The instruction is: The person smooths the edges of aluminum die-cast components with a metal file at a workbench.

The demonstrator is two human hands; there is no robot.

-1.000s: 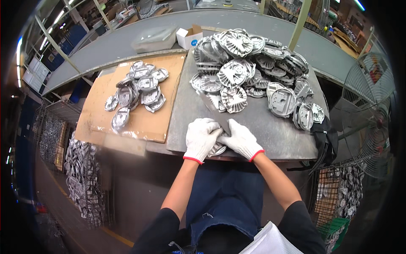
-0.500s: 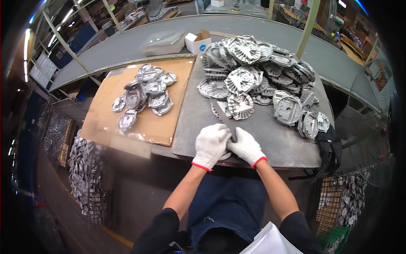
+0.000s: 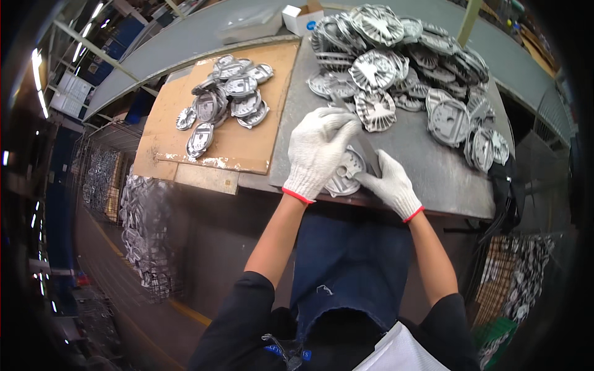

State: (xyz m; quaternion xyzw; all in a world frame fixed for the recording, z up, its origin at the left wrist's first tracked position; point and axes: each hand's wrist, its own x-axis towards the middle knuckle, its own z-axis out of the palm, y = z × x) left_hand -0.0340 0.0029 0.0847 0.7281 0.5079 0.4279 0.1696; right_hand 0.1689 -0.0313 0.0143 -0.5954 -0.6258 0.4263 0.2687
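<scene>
Round grey metal casting (image 3: 344, 173), disc-shaped, dull silver, with a raised rim and a moulded face showing a central hub and small cut-outs. Lies flat, face up, at the near edge of the grey table (image 3: 427, 167), partly overhanging or flush with that edge; cannot tell which. Upper left portion covered by the gloved left hand (image 3: 317, 151), fingers spread over it. Right edge touched by the gloved right hand (image 3: 391, 182). Thin grey file-like tool (image 3: 365, 145) slants across the upper right of the disc, between both hands.
</scene>
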